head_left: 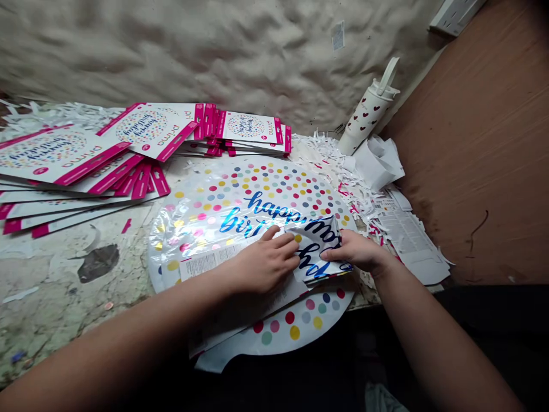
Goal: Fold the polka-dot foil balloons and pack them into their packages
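Note:
My left hand (268,262) lies over a white printed packet (206,260), fingers outstretched and slightly apart, their tips at the edge of a folded foil balloon (311,237). Its thumb is hidden. My right hand (351,252) pinches the right side of this folded balloon, thumb on top. The folded foil is shiny white with blue lettering. It overlaps the packet's right end; whether any of it is inside, I cannot tell. Beneath both lies a large flat round balloon (295,186), white with coloured dots and blue "happy birthday" lettering, partly covered by my hands and the packet.
Several pink-edged balloon packets (64,151) are piled at the left, with another stack (253,129) at the back. A white tumbler with hearts (368,117) leans at the back right among paper shreds (323,151). Crumpled paper (377,163) and flattened card (414,243) lie beside the brown board (472,143).

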Demonstrator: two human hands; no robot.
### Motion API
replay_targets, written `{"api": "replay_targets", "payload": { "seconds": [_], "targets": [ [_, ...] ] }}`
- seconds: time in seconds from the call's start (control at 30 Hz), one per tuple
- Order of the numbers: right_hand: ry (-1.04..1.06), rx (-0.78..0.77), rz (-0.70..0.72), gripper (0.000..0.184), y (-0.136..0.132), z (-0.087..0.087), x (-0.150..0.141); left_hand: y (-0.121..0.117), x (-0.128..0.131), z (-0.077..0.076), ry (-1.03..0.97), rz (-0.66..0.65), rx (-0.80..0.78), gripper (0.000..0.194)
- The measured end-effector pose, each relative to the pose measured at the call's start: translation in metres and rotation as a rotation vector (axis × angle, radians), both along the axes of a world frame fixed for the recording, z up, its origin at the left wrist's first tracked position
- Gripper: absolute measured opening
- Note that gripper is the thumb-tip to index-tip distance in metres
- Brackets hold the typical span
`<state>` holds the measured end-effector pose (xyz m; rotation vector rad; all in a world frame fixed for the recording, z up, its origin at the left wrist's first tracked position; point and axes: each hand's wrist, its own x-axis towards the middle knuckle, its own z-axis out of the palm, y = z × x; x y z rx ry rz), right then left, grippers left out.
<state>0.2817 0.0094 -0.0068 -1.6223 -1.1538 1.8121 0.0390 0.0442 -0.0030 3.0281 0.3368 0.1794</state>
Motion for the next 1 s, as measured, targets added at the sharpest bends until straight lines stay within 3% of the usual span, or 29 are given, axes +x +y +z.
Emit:
{"api": "replay_targets", "payload": {
  "seconds": [0.13,0.23,0.4,0.53,0.67,0.77,0.9,1.0],
  "targets": [
    [-0.052,-0.032,-0.117,0.031,0.001,-0.01,-0.004,-0.002,0.004,-0.006,0.046,0.022,-0.072,0.014],
    [-0.074,0.047,-0.223,0.031,0.002,-0.019,-0.008,-0.003,0.005,-0.007,0.062,0.012,-0.125,0.015],
    [-0.116,0.188,-0.261,0.03,0.003,-0.026,-0.021,-0.002,0.004,-0.009,0.03,-0.015,-0.096,0.015],
    [-0.131,0.254,-0.301,0.031,0.003,-0.02,-0.027,-0.001,0.001,-0.001,0.0,-0.001,-0.14,0.012],
    [-0.039,0.189,-0.318,0.038,0.003,-0.01,-0.028,0.003,-0.004,0.012,-0.036,0.006,-0.318,0.014],
    [-0.01,0.254,-0.311,0.04,0.004,-0.004,-0.031,0.007,-0.006,0.017,-0.026,0.022,-0.415,0.017],
    [0.027,0.214,-0.226,0.034,0.006,0.007,-0.03,0.008,-0.008,0.018,-0.035,0.038,-0.305,0.015],
    [0.0,0.178,-0.247,0.031,0.009,0.014,-0.035,0.005,-0.006,0.017,-0.027,0.034,-0.201,0.014]
  ]
}}
